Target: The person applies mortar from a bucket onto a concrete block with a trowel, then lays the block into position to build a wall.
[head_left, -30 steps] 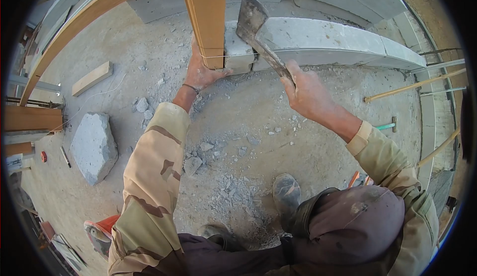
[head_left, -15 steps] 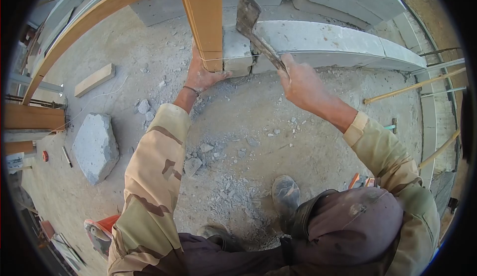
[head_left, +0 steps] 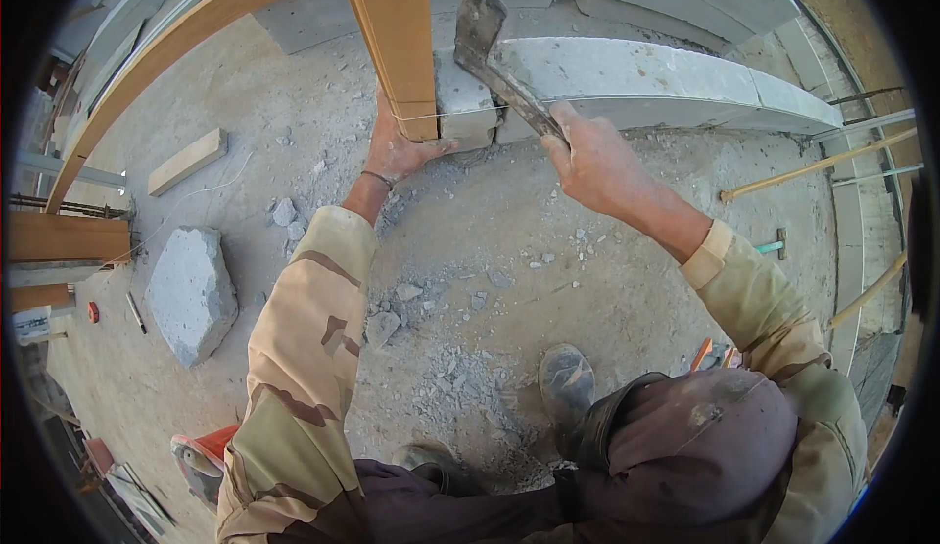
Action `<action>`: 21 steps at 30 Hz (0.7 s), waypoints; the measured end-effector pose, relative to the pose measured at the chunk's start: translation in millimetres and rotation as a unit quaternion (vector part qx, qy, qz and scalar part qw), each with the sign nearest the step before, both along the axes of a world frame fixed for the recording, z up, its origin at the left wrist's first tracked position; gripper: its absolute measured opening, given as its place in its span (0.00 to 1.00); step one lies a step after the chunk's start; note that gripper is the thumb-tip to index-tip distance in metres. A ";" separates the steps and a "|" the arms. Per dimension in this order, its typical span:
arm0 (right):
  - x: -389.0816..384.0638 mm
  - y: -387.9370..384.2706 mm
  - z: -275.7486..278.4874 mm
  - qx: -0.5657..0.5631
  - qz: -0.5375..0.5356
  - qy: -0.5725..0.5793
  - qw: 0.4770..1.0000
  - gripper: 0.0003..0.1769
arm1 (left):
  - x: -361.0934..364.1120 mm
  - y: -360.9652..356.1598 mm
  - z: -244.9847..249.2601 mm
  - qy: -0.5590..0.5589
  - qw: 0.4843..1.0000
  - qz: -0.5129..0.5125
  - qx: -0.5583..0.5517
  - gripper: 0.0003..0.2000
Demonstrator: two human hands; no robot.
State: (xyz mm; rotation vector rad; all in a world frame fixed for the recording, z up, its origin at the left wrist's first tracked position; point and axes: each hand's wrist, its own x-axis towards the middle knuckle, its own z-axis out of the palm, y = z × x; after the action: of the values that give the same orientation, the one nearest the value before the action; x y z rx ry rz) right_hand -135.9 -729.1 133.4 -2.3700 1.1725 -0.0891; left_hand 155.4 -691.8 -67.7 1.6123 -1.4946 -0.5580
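Note:
My right hand (head_left: 599, 160) is closed round the handle of a hatchet (head_left: 487, 27). Its worn metal head sits above the near end of a low wall of pale concrete blocks (head_left: 627, 72), and the handle slants across the wall's front edge. At the foot of an upright wooden door-frame post (head_left: 397, 30), my left hand (head_left: 394, 150) grips from the left side, thumb across the front and the other fingers partly hidden behind. Between post and wall is a small block piece (head_left: 468, 113), with a dark gap on its right. A thin string (head_left: 431, 115) crosses the post.
Rubble (head_left: 446, 382) lies around my boots (head_left: 566, 382). To the left are a large broken block (head_left: 193, 296), a wooden offcut (head_left: 188, 162) and a red tape measure (head_left: 93, 312). A green-handled hammer (head_left: 774, 246) and a bamboo pole (head_left: 818, 162) are at the right.
The hatchet has shifted slightly left, its head nearer the post. My left hand keeps its place on the post. The whole view has moved a little.

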 end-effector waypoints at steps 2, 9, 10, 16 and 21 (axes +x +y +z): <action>-1.6 -2.0 -0.8 0.015 0.015 -0.002 1.000 0.13 | 1.9 1.4 -4.3 0.001 1.000 -0.003 0.011 0.66; -22.0 1.5 -17.4 0.015 -0.002 -0.089 0.996 0.12 | -0.9 2.9 12.6 0.017 0.998 -0.015 0.063 0.68; -28.8 12.7 -17.6 0.080 -0.049 -0.112 0.989 0.10 | -3.0 6.1 19.8 0.012 0.998 -0.015 0.062 0.68; -124.5 119.5 -115.8 0.022 -0.129 -0.143 0.981 0.11 | -21.2 44.3 40.7 -0.035 0.982 0.130 -0.132 0.73; -171.3 169.6 -161.2 0.118 -0.134 -0.046 0.983 0.19 | -19.3 42.3 66.1 0.005 0.984 0.132 -0.122 0.61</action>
State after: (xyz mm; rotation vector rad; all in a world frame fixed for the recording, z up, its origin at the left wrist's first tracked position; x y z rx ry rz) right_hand -307.3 -559.5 -27.8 -1.9747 1.3691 -0.1397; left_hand 136.1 -649.5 -1.7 1.5764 -1.2602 -0.2238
